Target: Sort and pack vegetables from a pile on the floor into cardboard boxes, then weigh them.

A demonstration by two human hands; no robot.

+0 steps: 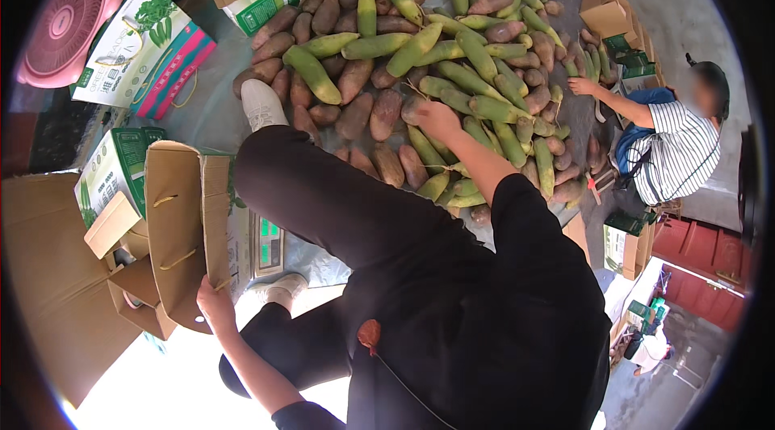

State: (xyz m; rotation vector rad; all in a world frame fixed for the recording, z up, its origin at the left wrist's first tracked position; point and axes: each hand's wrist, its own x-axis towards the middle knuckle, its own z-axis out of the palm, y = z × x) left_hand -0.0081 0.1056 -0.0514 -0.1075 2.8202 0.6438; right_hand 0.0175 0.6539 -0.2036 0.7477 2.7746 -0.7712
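My right hand point(440, 120) reaches into a large heap of long roots and has its fingers closed round one end of a dusty purple-brown radish point(411, 109). Green radishes point(484, 107) lie beside and beyond it, mixed with more purple-brown ones. Down at the left, my left hand point(216, 306) grips the lower edge of an open cardboard carton point(173, 212). Its fingers are partly hidden by the carton. The carton stands next to a scale with a lit green display point(270, 244).
A pink round basin point(73, 14), a printed bag point(173, 75) and green-and-white cartons point(270, 2) stand at the far left. A person in a striped shirt point(674, 151) sits right of the heap, reaching toward it. My white shoe point(262, 104) touches the heap's left edge.
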